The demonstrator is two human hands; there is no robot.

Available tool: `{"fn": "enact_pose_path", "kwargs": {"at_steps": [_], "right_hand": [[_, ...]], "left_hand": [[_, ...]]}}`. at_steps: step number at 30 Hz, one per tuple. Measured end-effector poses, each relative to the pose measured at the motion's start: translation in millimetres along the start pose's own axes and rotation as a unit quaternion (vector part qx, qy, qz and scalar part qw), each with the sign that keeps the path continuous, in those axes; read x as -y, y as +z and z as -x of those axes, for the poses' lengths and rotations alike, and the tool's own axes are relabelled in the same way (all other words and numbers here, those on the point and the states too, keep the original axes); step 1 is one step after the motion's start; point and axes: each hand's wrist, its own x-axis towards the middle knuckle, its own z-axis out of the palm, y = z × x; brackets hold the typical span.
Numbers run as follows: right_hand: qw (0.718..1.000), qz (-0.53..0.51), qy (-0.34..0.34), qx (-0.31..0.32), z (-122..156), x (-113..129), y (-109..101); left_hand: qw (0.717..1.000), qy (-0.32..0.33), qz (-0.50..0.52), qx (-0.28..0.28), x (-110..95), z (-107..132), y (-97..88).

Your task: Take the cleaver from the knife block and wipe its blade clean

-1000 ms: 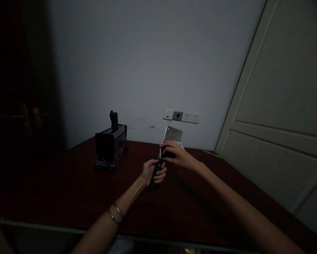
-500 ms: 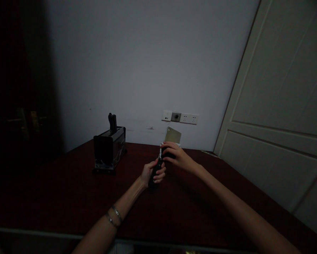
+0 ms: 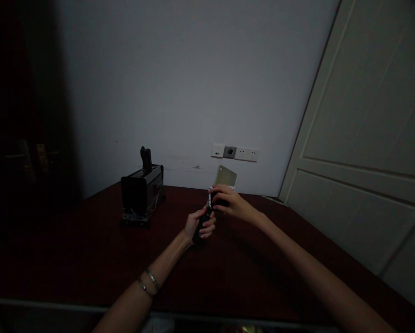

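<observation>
A cleaver (image 3: 225, 176) with a broad steel blade stands upright above the dark red table (image 3: 89, 249). My left hand (image 3: 198, 225) is closed round its black handle. My right hand (image 3: 226, 201) is closed over the lower part of the blade, pressing a white cloth or tissue against it. Only the top of the blade shows above my right fingers. Two thin bracelets sit on my left wrist.
A black and steel knife block (image 3: 141, 193) stands at the back left of the table, with dark handles sticking out of its top. Wall sockets (image 3: 234, 152) are behind the cleaver. A pale door (image 3: 363, 157) fills the right side. The left is in deep shadow.
Both hands and the cleaver have kept their hold. The view has shifted slightly, and the blade's tilt has changed a little.
</observation>
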Motion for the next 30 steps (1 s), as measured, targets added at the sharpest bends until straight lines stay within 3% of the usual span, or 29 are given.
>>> {"fn": "enact_pose_path", "kwargs": {"at_steps": [6,11,16,18,20,23,27,30], "right_hand": [[0.995,0.024,0.04,-0.092,2,7,13],[0.99,0.003,0.056,-0.129,9,6,20],[0.945,-0.002,0.192,-0.266,36,-11,23],[0.93,0.019,0.232,-0.285,54,-24,25],[0.928,0.043,0.253,-0.269,75,-38,28],[0.94,0.085,0.271,-0.189,103,-53,38],[0.94,0.125,0.312,-0.063,124,-58,63],[0.933,0.125,0.338,-0.003,130,-57,84]], "left_hand": [[1.0,0.002,-0.023,0.004,1,0,-2.0],[0.997,0.013,-0.076,-0.016,3,-2,-0.2],[0.984,0.039,-0.147,-0.096,7,-4,3.7],[0.977,0.054,-0.159,-0.129,7,-5,2.9],[0.97,0.07,-0.168,-0.163,6,-5,0.6],[0.959,0.085,-0.179,-0.204,3,-6,-3.1],[0.952,0.099,-0.187,-0.22,1,-7,-5.5],[0.948,0.102,-0.201,-0.224,0,-7,-6.7]]}}
